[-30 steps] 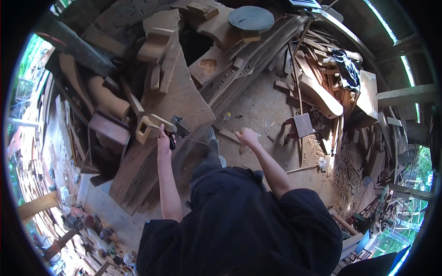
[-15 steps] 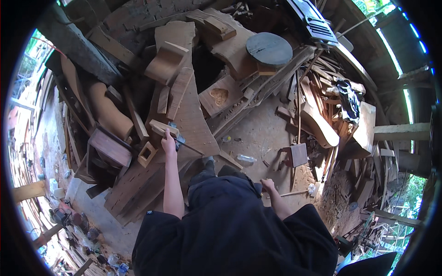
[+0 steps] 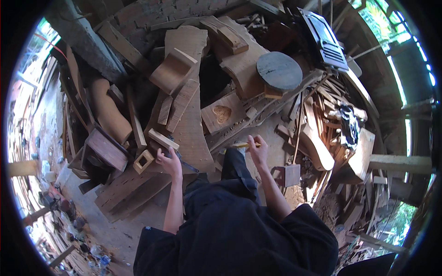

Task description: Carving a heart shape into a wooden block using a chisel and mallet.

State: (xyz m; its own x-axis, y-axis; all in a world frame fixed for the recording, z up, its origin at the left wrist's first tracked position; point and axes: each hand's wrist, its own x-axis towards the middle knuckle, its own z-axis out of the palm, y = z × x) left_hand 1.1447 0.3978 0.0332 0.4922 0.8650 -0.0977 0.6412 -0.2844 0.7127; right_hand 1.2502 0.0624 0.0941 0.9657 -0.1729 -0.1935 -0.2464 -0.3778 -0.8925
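The left hand (image 3: 169, 162) has its fingers loosely spread, just beside a small wood block (image 3: 163, 139) that sits near a block with a square hole (image 3: 143, 161). I cannot tell if they touch it. The right hand (image 3: 258, 151) pinches a thin yellow stick (image 3: 240, 146). A dark strip (image 3: 189, 167) is partly hidden by the left hand. Both bare arms reach forward, well apart

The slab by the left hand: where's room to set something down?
On the slab, the near right looks bare, bordered by the long block, hollowed block and left hand; also the far end, beyond the curved block. The middle is crowded with blocks.
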